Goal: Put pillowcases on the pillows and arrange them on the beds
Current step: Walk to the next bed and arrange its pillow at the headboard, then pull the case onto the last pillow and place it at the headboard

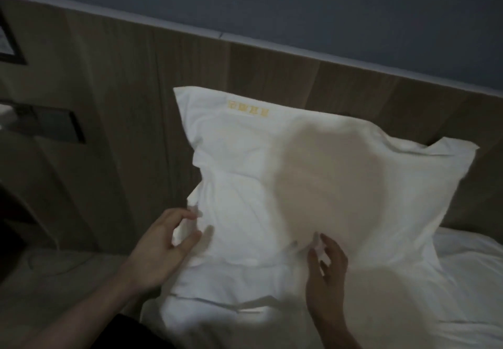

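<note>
2 hands on 1 pillow, room dim, frame soft with blur. Pillow is already in its white pillowcase, propped tilted against the wood headboard, lower edge on the bed. Yellow embroidered lettering sits near the top edge, well above both hands.

Left hand: grip clamped on the pillowcase, thumb and fingers pinching a fold of fabric at the pillow's lower left edge. Forearm comes in from bottom left.

Right hand: at the lower middle of the pillow, fingertips appear to pinch a small tuck of cloth, but blur means I cannot tell for sure whether that grip is closed on it or only touching.

Hands are well apart, with rumpled pillowcase between them. A large round shadow falls on the pillow just above the right hand. Pillow's far corner sticks out up and right of the right hand, against the headboard.

Left of the left hand: a dark recessed panel in the headboard. Blue-grey wall above the headboard.
</note>
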